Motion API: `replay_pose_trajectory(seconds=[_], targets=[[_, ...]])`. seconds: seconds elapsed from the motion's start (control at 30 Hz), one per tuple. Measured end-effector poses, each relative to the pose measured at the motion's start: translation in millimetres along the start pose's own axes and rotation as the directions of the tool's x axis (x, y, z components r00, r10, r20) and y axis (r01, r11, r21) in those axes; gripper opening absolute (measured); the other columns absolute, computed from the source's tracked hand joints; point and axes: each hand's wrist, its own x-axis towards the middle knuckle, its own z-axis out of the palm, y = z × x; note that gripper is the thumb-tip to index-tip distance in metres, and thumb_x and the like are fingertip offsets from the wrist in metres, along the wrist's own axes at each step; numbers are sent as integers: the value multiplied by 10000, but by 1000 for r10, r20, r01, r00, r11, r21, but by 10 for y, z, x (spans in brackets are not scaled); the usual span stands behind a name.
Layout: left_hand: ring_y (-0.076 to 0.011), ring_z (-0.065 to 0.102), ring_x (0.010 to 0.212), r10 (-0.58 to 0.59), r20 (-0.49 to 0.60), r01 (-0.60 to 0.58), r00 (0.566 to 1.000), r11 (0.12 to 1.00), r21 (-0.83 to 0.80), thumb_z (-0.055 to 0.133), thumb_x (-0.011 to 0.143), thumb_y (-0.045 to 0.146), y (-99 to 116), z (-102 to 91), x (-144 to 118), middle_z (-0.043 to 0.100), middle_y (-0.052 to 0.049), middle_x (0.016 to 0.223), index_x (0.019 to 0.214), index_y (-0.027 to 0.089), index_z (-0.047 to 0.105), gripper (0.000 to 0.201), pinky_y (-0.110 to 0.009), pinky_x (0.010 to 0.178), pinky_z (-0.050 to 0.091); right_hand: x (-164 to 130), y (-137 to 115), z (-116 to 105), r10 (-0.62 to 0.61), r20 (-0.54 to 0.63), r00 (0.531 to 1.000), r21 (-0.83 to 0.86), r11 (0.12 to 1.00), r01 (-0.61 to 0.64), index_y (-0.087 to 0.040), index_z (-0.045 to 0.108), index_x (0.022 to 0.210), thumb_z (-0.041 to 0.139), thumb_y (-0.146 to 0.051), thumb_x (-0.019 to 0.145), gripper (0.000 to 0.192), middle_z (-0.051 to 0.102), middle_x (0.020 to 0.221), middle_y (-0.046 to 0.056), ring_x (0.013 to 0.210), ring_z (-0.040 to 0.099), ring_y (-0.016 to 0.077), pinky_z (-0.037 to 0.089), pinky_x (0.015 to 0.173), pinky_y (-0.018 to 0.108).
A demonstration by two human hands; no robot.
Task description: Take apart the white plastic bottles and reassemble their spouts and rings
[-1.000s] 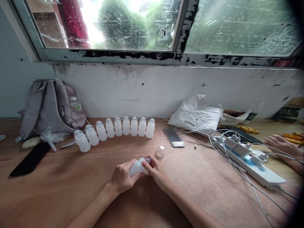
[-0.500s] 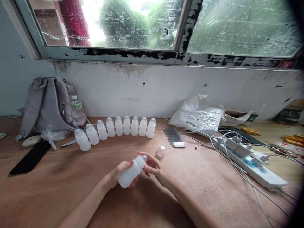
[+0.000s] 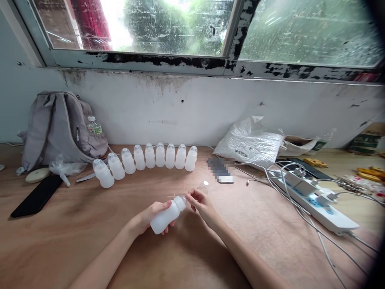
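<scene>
One camera on my head, looking forward and down.

It faces the wooden surface [image 3: 75, 237] and the window [image 3: 168, 24] beyond my fingers [image 3: 192, 196], which sit close below it at centre frame; the wall [image 3: 195, 112] lies well past them. No second view shares this scene.

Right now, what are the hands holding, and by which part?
The left hand grips a white plastic bottle around its body, tilted. The right hand pinches at its neck end.
</scene>
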Motion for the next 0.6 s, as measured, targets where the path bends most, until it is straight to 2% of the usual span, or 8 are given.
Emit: replay_pose_trajectory(seconds=[0.23,0.37,0.43,0.53,0.6], targets=[[-123,560,455,-19,5,19,1000,1000,-8,424,763,584,6,-16,-8,628,-90,695,936,85,571,548,-204,383,411,-8,-47,-47,11,55,998,93,995,-17,-183,578,788,614,-374,715,208,512,692,-16,519,427,79,368,462,224],[-124,565,473,-41,3,41,999,999,-16,422,757,594,6,-32,-6,628,-85,703,938,93,572,554,-206,401,417,-30,-76,-49,58,104,993,148,986,-73,-202,570,912,614,-369,715,262,530,693,-11,596,507,117,408,453,223],[-124,566,480,-41,4,41,999,999,-20,423,756,595,4,-35,-3,625,-79,704,936,97,570,549,-207,406,417,-26,-53,-47,94,92,991,139,985,-106,-198,560,859,603,-393,722,242,531,687,-15,564,504,107,395,418,208],[-125,565,477,-33,-3,33,999,999,3,435,749,595,0,-22,-1,627,-79,712,912,101,569,537,-211,404,416,1,8,-59,114,55,992,81,990,-119,-171,531,682,590,-420,728,260,510,599,-30,489,469,82,377,411,199],[-124,563,473,-15,-19,16,1000,999,31,449,742,595,-3,-5,-4,630,-81,722,893,105,570,527,-212,400,413,21,39,-72,111,49,993,57,992,-113,-163,530,652,594,-414,726,270,511,584,-28,484,467,81,376,420,202]])
